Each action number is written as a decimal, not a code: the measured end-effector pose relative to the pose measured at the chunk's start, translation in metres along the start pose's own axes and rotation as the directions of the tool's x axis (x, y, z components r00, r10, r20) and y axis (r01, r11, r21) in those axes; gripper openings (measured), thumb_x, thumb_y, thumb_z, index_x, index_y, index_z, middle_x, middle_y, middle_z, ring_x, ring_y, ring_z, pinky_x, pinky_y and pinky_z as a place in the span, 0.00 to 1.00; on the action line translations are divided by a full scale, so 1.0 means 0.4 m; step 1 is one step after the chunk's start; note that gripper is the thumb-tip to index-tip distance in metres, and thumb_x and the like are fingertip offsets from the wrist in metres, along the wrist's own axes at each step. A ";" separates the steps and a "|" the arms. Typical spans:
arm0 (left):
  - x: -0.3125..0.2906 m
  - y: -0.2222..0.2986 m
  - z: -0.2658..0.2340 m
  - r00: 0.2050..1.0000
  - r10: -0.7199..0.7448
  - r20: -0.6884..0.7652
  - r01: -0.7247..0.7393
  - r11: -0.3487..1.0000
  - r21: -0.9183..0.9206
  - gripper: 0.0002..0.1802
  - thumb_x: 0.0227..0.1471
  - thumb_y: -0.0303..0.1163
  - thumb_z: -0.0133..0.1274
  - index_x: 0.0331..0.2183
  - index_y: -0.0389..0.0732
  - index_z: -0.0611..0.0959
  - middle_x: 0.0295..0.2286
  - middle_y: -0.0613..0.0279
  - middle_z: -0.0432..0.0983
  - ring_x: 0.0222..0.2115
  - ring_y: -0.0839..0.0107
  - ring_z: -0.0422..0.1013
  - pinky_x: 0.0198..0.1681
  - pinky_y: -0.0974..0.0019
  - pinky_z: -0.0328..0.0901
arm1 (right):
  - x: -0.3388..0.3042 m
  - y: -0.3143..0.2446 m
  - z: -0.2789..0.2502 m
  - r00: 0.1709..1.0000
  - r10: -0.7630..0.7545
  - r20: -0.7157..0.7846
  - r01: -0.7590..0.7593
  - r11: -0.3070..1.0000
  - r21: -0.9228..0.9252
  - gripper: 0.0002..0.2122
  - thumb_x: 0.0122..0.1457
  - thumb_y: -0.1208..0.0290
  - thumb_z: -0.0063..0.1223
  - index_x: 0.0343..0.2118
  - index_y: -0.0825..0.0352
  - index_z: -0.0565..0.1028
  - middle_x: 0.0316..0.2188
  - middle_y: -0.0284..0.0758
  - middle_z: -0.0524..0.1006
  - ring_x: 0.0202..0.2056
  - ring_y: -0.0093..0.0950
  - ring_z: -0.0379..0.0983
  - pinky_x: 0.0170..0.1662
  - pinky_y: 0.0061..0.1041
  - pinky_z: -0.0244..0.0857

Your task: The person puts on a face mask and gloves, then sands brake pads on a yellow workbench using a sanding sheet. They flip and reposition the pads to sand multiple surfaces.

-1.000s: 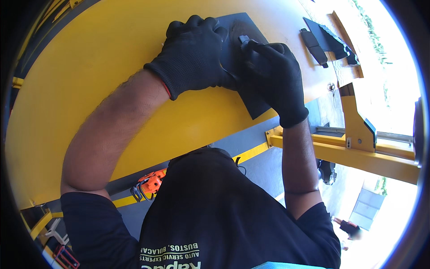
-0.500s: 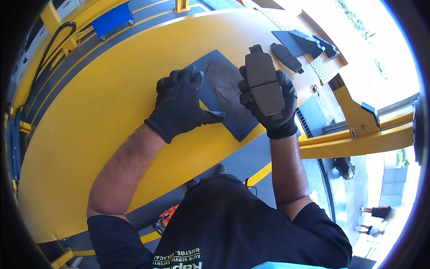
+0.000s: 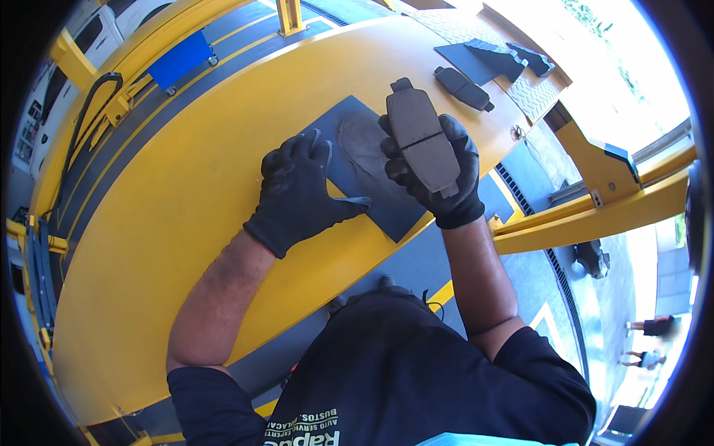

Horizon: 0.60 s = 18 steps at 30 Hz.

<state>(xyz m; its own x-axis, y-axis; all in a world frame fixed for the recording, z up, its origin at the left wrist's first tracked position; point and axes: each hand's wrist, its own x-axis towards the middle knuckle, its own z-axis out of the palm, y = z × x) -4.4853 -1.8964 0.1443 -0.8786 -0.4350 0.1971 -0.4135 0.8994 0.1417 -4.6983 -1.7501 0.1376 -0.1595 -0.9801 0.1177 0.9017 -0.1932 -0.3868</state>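
Note:
In my right hand (image 3: 460, 175), a dark grey brake pad (image 3: 428, 141) is held upright with its flat, grooved face toward me; the gloved fingers wrap round it from behind. My left hand (image 3: 294, 186), also in a black glove, is at the left edge of a dark sheet that looks like sandpaper (image 3: 399, 221). Its thumb stretches over the sheet, apart from the bent fingers. A rough, dull patch marks the middle of the sheet, which lies flat on the yellow table (image 3: 178, 163).
Beyond my right hand lies another brake pad (image 3: 464, 89). Farther off are a dark sheet with jagged edges (image 3: 487, 59) and a patterned metal ramp (image 3: 537, 97). Yellow lift parts (image 3: 595, 215) flank the table's right side. A blue cart (image 3: 181, 62) stands at far left; people (image 3: 654, 327) are at far right.
The whole view has shifted slightly. The brake pad in my right hand is tilted a little more to the left. My left hand keeps its place at the sheet.

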 end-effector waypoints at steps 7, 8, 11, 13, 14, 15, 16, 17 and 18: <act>-0.002 -0.002 0.005 1.000 0.018 -0.013 -0.018 0.999 0.036 0.61 0.51 0.74 0.61 0.64 0.28 0.74 0.67 0.38 0.64 0.69 0.47 0.57 0.71 0.46 0.50 | 0.003 0.004 -0.009 1.000 0.013 0.009 -0.014 0.998 0.056 0.32 0.70 0.51 0.49 0.69 0.72 0.66 0.60 0.52 0.76 0.51 0.43 0.79 0.48 0.40 0.75; -0.004 -0.002 0.004 1.000 0.017 -0.014 -0.016 0.999 0.035 0.61 0.51 0.74 0.61 0.64 0.28 0.74 0.67 0.38 0.64 0.69 0.48 0.57 0.71 0.46 0.50 | 0.003 0.006 -0.008 1.000 0.015 0.012 -0.016 0.997 0.079 0.32 0.70 0.52 0.48 0.68 0.73 0.67 0.59 0.52 0.77 0.51 0.45 0.80 0.48 0.42 0.77; -0.010 -0.004 0.004 1.000 0.005 -0.015 -0.004 1.000 0.018 0.61 0.51 0.74 0.61 0.64 0.28 0.75 0.67 0.38 0.64 0.69 0.48 0.58 0.71 0.46 0.50 | 0.002 0.006 -0.005 0.999 -0.022 -0.035 0.016 0.988 -0.154 0.36 0.69 0.49 0.51 0.72 0.70 0.62 0.63 0.50 0.74 0.50 0.39 0.78 0.49 0.35 0.73; -0.012 -0.008 0.007 1.000 -0.014 -0.007 0.013 1.000 -0.012 0.60 0.51 0.74 0.61 0.64 0.29 0.75 0.67 0.38 0.65 0.70 0.47 0.58 0.71 0.45 0.50 | -0.005 -0.004 0.008 0.989 -0.141 -0.036 0.111 0.891 -0.440 0.31 0.70 0.56 0.52 0.70 0.71 0.67 0.57 0.48 0.78 0.48 0.37 0.81 0.48 0.34 0.76; -0.011 -0.007 0.009 1.000 -0.019 -0.003 0.019 1.000 -0.007 0.60 0.50 0.74 0.62 0.64 0.29 0.75 0.66 0.38 0.65 0.70 0.47 0.57 0.71 0.45 0.50 | -0.006 -0.009 0.017 0.981 -0.194 -0.019 0.149 0.809 -0.569 0.29 0.70 0.59 0.52 0.68 0.72 0.69 0.54 0.47 0.79 0.48 0.35 0.82 0.47 0.33 0.78; -0.009 -0.003 0.012 1.000 -0.026 0.000 0.026 1.000 -0.001 0.60 0.50 0.74 0.62 0.64 0.30 0.75 0.66 0.38 0.65 0.70 0.47 0.57 0.71 0.44 0.50 | -0.005 -0.013 0.027 0.975 -0.215 -0.058 0.096 0.642 -0.760 0.27 0.68 0.62 0.55 0.67 0.71 0.71 0.54 0.45 0.80 0.47 0.34 0.82 0.47 0.32 0.78; -0.003 0.001 0.013 1.000 -0.026 0.004 0.026 1.000 0.005 0.60 0.50 0.74 0.62 0.64 0.30 0.75 0.66 0.38 0.66 0.70 0.47 0.57 0.71 0.44 0.49 | -0.005 -0.020 0.039 0.964 -0.251 -0.085 0.033 0.433 -0.901 0.26 0.67 0.65 0.57 0.65 0.71 0.73 0.53 0.43 0.80 0.46 0.32 0.82 0.47 0.30 0.78; -0.002 0.002 0.010 0.999 -0.032 0.014 0.032 0.999 -0.004 0.60 0.50 0.74 0.62 0.64 0.30 0.75 0.66 0.39 0.66 0.70 0.47 0.57 0.71 0.43 0.49 | -0.002 -0.020 0.054 0.952 -0.291 -0.097 -0.040 0.196 -0.980 0.24 0.66 0.68 0.60 0.64 0.70 0.75 0.53 0.41 0.80 0.45 0.31 0.82 0.47 0.29 0.77; -0.002 0.003 0.004 0.999 -0.038 0.025 0.038 0.999 -0.013 0.60 0.50 0.74 0.62 0.64 0.31 0.76 0.66 0.39 0.66 0.70 0.47 0.57 0.71 0.43 0.49 | 0.000 -0.002 0.071 0.941 -0.317 -0.115 -0.100 0.064 -0.993 0.21 0.60 0.72 0.68 0.57 0.66 0.82 0.50 0.40 0.82 0.44 0.35 0.82 0.48 0.31 0.77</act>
<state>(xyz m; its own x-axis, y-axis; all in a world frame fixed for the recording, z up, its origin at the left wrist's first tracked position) -4.4855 -1.8950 0.1428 -0.8680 -0.4677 0.1670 -0.4439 0.8814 0.1615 -4.6874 -1.7489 0.1640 -0.4824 -0.8665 0.1284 -0.3257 0.0414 -0.9446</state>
